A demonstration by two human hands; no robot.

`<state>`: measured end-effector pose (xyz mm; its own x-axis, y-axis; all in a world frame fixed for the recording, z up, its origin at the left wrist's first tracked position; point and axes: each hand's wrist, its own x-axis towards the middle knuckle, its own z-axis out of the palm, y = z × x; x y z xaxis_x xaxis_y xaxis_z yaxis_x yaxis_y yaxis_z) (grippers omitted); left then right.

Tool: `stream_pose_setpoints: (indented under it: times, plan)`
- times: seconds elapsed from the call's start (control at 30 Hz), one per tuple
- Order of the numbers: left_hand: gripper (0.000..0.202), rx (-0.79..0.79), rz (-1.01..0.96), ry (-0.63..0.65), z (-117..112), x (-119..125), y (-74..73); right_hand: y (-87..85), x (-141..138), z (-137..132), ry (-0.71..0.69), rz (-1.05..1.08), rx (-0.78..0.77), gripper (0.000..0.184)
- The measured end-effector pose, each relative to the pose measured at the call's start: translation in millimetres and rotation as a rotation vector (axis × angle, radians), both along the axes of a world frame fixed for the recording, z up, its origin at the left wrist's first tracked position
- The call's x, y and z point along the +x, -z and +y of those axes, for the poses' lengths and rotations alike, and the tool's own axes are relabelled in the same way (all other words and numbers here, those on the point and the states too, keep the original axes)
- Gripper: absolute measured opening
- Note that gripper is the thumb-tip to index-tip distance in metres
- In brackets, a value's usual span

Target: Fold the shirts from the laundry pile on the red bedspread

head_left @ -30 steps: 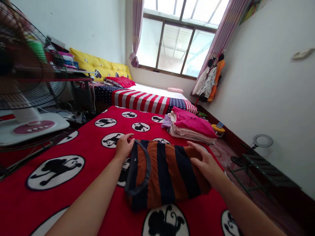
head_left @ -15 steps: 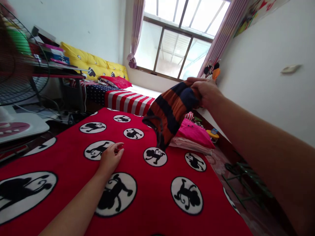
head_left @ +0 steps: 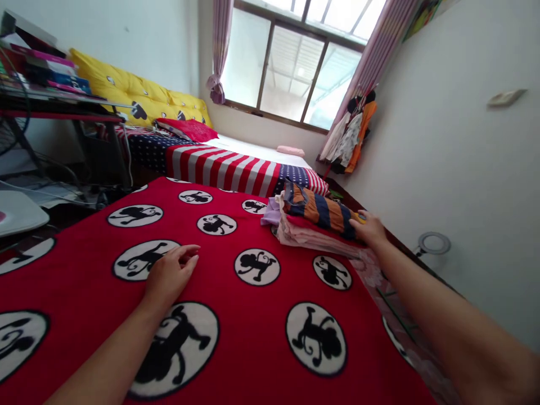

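Note:
A folded orange and navy striped garment [head_left: 317,208] lies on top of a pile of folded clothes [head_left: 312,235] at the far right edge of a red blanket with monkey circles [head_left: 236,332]. My right hand [head_left: 368,229] rests against the near right end of the striped garment, fingers curled on it. My left hand [head_left: 169,274] lies flat on the blanket, fingers loosely apart, holding nothing, well left of the pile.
Beyond the blanket is a bed with a stars-and-stripes cover [head_left: 228,166], a red pillow [head_left: 188,129] and yellow cushions [head_left: 139,101]. A desk with books [head_left: 50,95] stands at the left. Clothes hang [head_left: 350,138] by the window. A ring light [head_left: 432,244] sits on the floor at the right.
My right hand lifted the striped garment off the blanket, carried it up and to the right, and set it down on the pile. My left hand slid back and stayed flat on the blanket.

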<state>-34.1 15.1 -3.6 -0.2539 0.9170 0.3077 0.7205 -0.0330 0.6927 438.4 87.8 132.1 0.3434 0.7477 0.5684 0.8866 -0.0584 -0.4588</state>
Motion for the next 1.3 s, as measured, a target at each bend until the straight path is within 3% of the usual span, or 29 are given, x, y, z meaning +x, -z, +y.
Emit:
stream_pose_setpoints:
  times: [0.07, 0.13, 0.27, 0.33, 0.4, 0.5, 0.67, 0.8, 0.9, 1.0, 1.07, 1.17, 1.23, 1.3]
  plan:
    - [0.034, -0.027, 0.022, 0.007, -1, 0, -2.5, 23.3, -30, -22, -0.063, -0.006, 0.020, 0.034]
    - [0.034, -0.037, 0.030, 0.032, -2, -1, -3.8, 47.0, -74, -57, -0.302, 0.107, 0.074, 0.032]
    - [0.034, -0.015, 0.046, 0.064, -3, -3, -2.8, 90.0, -170, -153, -0.725, 0.394, -0.145, 0.030]
    - [0.033, -0.007, 0.052, 0.073, -4, -4, -1.9, 104.4, -205, -192, -0.841, 0.540, -0.253, 0.033]
    - [0.033, -0.001, 0.058, 0.090, -5, -4, -1.3, 113.2, -224, -215, -0.915, 0.633, -0.265, 0.032]
    - [0.032, 0.003, 0.081, 0.117, -6, -5, -1.2, 119.8, -231, -222, -0.896, 0.748, -0.212, 0.026]
    - [0.030, -0.006, 0.126, 0.116, -4, -8, -1.5, 124.9, -224, -212, -0.777, 0.899, -0.274, 0.021]
    - [0.032, 0.001, 0.144, 0.078, -7, -5, 0.4, 127.4, -226, -215, -0.835, 0.698, -0.184, 0.021]
    - [0.035, 0.039, 0.353, 0.133, -8, 4, -1.4, 128.2, -228, -218, -0.839, 0.551, -0.149, 0.023]
    - [0.033, 0.035, 0.654, 0.298, 2, 16, -15.2, 129.6, -228, -217, -0.820, 0.513, -0.153, 0.023]
    - [0.027, -0.122, 0.708, 0.339, 15, 28, -31.9, 131.2, -228, -216, -0.825, 0.506, -0.149, 0.023]
    - [0.014, -0.301, 0.511, 0.398, 33, 57, -57.4, 133.1, -228, -216, -0.833, 0.523, -0.140, 0.025]
    - [0.022, -0.291, 0.121, 0.529, 34, 84, -66.5, 132.9, -227, -216, -0.829, 0.552, -0.144, 0.026]
    - [0.038, -0.349, -0.374, 0.654, 24, 109, -65.8, 130.9, -227, -217, -0.818, 0.592, -0.153, 0.028]
